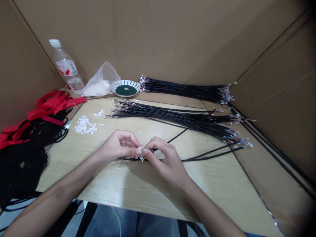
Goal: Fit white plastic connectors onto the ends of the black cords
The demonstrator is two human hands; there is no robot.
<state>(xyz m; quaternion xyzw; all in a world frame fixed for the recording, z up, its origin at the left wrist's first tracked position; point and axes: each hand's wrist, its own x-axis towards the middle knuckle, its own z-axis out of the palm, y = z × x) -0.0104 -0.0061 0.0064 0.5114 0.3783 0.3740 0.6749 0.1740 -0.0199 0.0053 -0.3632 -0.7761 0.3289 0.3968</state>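
Observation:
My left hand (pixel 123 144) is closed, its thumb and forefinger pinching a small white plastic connector (pixel 141 149). Right against it, my right hand (pixel 165 158) pinches the stripped wire end of a black cable (pixel 181 132). The fingertips of both hands meet, so whether the wire sits inside the connector is hidden. Thin loose wire ends (pixel 142 159) stick out below the fingers. The held cable runs up and right across a bundle of black cables (pixel 170 117) with bare coloured wires at both ends. Left of my hands lies a pile of white connectors (pixel 85 125).
A second cable bundle (pixel 182 89) lies along the back cardboard wall. A plate of dark green bits (pixel 125 90), a clear bag of white pieces (pixel 98 86) and a water bottle (pixel 67 69) stand back left. Red strips (pixel 53 105) and black cables (pixel 22 164) heap at left.

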